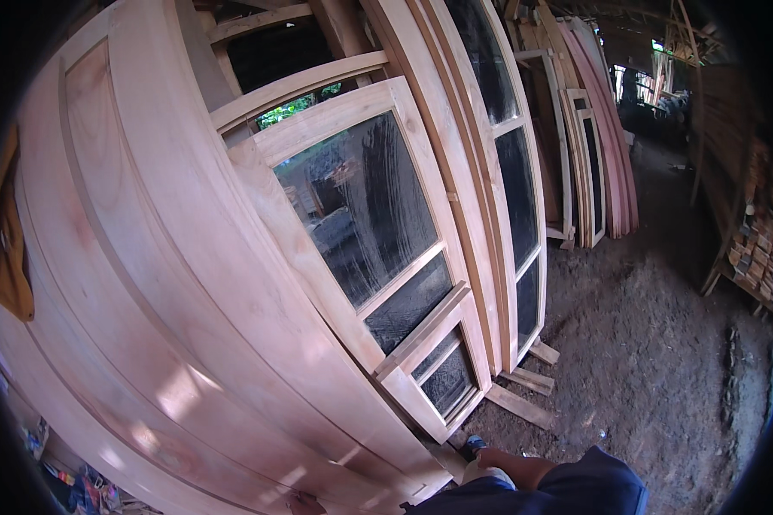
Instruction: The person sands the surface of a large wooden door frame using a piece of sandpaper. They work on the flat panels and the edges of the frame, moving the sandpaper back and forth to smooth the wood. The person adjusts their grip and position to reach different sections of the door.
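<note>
A large pale wooden door panel (232, 292) with long recessed boards fills the left side, leaning and unpainted. At the bottom edge a small dark reddish-brown shape (305, 503) lies against it. This may be part of my left hand, but its fingers cannot be made out. My right hand is out of sight. Just beyond the panel stands a wooden frame with dusty glass (361, 215), and a smaller glazed frame (425, 350) rests against its lower part. My leg and shoe (474, 446) show near the foot of these frames.
More tall glazed frames (517, 197) lean behind, with wooden blocks (521, 405) under them on the dirt floor (636, 343). Farther off stand reddish boards (614, 163). Stacked cut timber (754, 236) lies at the right. A brown cloth (10, 249) hangs at the far left.
</note>
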`<act>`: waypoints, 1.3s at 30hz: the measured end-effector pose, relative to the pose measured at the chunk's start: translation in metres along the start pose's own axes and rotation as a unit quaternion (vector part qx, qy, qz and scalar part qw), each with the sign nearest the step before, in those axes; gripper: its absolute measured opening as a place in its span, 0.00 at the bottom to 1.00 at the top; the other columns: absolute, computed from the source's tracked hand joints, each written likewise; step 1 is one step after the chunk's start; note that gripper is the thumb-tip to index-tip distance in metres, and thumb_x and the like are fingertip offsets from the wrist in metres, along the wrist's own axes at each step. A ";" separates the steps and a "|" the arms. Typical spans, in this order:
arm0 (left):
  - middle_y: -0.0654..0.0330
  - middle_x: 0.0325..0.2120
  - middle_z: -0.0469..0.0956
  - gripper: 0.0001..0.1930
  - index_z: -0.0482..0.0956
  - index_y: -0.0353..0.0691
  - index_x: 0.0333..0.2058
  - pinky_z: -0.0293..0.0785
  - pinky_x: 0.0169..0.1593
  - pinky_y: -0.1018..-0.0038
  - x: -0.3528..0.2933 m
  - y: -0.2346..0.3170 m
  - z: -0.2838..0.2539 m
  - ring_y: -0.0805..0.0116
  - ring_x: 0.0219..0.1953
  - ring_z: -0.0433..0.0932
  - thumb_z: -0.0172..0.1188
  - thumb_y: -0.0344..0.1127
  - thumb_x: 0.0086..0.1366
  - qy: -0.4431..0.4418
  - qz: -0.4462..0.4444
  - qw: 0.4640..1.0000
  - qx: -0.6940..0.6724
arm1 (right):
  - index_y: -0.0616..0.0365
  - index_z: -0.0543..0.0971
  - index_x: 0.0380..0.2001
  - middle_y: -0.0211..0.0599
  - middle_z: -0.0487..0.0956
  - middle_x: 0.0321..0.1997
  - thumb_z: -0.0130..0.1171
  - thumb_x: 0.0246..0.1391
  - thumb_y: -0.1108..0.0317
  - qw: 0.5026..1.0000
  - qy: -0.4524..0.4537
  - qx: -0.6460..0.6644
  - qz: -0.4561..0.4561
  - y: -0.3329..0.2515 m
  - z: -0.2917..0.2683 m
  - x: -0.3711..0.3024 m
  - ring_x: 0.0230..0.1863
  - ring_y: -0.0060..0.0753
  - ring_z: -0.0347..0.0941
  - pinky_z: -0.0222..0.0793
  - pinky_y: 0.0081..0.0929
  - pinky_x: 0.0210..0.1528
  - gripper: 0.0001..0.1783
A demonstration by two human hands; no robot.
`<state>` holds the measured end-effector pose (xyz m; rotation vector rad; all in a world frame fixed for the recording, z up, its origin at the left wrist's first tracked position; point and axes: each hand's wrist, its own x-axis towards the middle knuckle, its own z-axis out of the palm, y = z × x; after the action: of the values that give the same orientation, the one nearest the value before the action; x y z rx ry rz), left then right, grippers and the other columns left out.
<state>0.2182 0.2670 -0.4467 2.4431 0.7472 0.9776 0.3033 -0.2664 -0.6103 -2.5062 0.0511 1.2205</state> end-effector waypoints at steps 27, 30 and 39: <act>0.48 0.25 0.80 0.18 0.80 0.36 0.29 0.71 0.37 0.52 0.006 0.080 -0.044 0.46 0.30 0.78 0.53 0.46 0.67 0.078 0.086 0.993 -0.015 | 0.43 0.71 0.64 0.47 0.78 0.58 0.57 0.44 0.57 0.999 0.014 -0.004 -0.031 0.033 0.010 0.035 0.59 0.51 0.74 0.69 0.44 0.61 0.38; 0.48 0.24 0.79 0.18 0.80 0.36 0.29 0.71 0.36 0.53 0.019 0.070 -0.061 0.46 0.29 0.77 0.53 0.46 0.67 0.076 0.109 0.989 0.072 | 0.44 0.73 0.62 0.47 0.79 0.56 0.58 0.44 0.57 0.999 0.012 -0.006 -0.036 0.010 -0.002 0.008 0.57 0.51 0.75 0.71 0.45 0.58 0.36; 0.48 0.33 0.81 0.16 0.82 0.37 0.34 0.74 0.38 0.53 0.007 0.045 -0.038 0.45 0.34 0.78 0.54 0.45 0.67 -0.004 0.062 0.991 0.117 | 0.47 0.82 0.48 0.49 0.82 0.48 0.58 0.45 0.59 0.999 0.038 -0.008 -0.029 0.002 -0.009 0.002 0.52 0.54 0.78 0.72 0.54 0.53 0.23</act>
<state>0.2092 0.2427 -0.3934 2.7221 0.7527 0.9740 0.3110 -0.2709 -0.6071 -2.5500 -0.0132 1.1062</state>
